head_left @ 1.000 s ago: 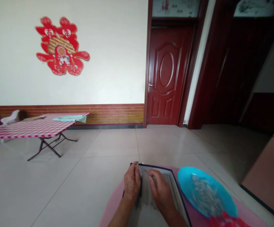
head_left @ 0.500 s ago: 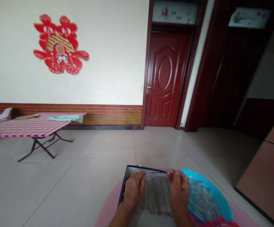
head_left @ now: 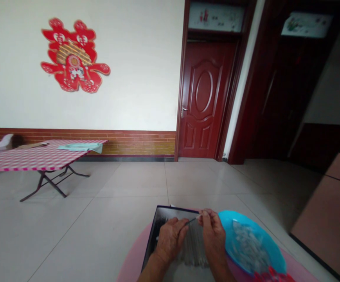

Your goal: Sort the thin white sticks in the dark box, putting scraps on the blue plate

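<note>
Grasping the dark end of a slim rod [head_left: 192, 220] in the curled fingers of the left hand [head_left: 170, 239] and pinching its pale tip between the fingertips of the right hand [head_left: 213, 232]. Holding it slantwise above an open rectangular box [head_left: 172, 212] with pale walls and a dark rim, over slender greyish sticks [head_left: 195, 246] lined up side by side inside. Working at a pink, round-edged surface [head_left: 134, 254], just left of a rounded bright-blue plastic basin [head_left: 227, 220] heaped with small pale pieces [head_left: 250, 244].
</note>
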Action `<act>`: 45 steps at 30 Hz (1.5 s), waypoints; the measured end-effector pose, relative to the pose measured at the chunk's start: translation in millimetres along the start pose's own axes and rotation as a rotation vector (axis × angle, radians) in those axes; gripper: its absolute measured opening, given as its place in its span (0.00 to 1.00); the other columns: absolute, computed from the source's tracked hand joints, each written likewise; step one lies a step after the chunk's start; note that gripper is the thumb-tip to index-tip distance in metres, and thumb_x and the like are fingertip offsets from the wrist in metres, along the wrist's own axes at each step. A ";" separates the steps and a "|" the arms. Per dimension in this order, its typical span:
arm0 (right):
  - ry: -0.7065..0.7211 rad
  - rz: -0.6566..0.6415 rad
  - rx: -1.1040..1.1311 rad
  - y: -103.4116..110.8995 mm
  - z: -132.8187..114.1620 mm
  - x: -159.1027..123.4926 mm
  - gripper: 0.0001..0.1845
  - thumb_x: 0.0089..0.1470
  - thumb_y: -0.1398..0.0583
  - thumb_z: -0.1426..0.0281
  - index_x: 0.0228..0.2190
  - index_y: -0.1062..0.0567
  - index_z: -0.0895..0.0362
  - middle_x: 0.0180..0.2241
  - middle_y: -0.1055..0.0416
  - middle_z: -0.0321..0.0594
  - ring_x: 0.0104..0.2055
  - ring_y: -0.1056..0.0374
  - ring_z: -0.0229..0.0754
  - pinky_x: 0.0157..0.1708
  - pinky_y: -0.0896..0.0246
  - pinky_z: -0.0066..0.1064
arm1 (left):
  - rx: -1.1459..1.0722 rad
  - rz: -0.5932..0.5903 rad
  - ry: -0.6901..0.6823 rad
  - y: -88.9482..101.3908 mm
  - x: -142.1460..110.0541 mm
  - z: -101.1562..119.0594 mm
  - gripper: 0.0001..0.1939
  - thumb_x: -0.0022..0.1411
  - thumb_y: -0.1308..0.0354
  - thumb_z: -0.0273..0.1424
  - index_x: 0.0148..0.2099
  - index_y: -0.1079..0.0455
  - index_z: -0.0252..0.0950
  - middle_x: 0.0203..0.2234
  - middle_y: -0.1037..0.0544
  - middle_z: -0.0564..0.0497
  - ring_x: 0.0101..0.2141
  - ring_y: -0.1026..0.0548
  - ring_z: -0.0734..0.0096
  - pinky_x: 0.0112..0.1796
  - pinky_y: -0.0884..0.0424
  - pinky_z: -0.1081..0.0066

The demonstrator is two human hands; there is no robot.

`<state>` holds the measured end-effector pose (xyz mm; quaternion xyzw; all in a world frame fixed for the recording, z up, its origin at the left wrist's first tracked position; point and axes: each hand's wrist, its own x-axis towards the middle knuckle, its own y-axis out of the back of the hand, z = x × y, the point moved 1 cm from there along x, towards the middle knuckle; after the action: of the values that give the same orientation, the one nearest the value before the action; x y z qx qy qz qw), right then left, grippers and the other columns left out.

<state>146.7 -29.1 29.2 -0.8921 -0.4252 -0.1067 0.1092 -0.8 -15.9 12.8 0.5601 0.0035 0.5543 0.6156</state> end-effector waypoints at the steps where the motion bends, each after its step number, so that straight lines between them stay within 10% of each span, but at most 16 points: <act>1: -0.011 -0.020 -0.016 -0.8 -0.3 -0.8 0.17 0.49 0.41 0.54 0.31 0.28 0.55 0.25 0.27 0.34 0.28 0.31 0.40 0.29 0.34 0.30 | 0.002 0.012 -0.009 -1.9 -0.3 0.4 0.15 0.67 0.54 0.33 0.49 0.29 0.41 0.29 0.23 0.49 0.31 0.24 0.67 0.34 0.26 0.71; 8: -0.164 -0.136 0.038 -7.2 0.6 -5.5 0.19 0.41 0.37 0.53 0.30 0.26 0.56 0.25 0.26 0.35 0.28 0.30 0.43 0.28 0.33 0.31 | -0.095 0.132 -0.033 -7.5 -1.9 4.0 0.15 0.66 0.55 0.27 0.51 0.35 0.35 0.38 0.21 0.44 0.39 0.23 0.64 0.41 0.26 0.66; 26: -0.033 -0.315 -0.148 -11.0 6.2 -12.8 0.22 0.46 0.41 0.51 0.28 0.21 0.57 0.33 0.22 0.45 0.35 0.28 0.49 0.37 0.33 0.35 | 0.232 0.263 -0.019 -0.1 4.0 12.2 0.10 0.64 0.53 0.25 0.40 0.30 0.37 0.25 0.26 0.50 0.28 0.28 0.65 0.30 0.32 0.69; 45: 0.399 -0.440 -0.375 -22.5 -2.9 -31.5 0.20 0.57 0.49 0.71 0.50 0.30 0.57 0.45 0.27 0.45 0.48 0.32 0.42 0.48 0.38 0.33 | 0.303 0.304 0.005 -8.7 -6.6 -28.0 0.18 0.68 0.58 0.28 0.56 0.35 0.36 0.26 0.27 0.51 0.29 0.27 0.70 0.31 0.31 0.73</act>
<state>109.4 -39.3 25.4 -0.7454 -0.5504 -0.3760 -0.0014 -15.0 0.8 -7.7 0.6389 0.0038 0.6353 0.4338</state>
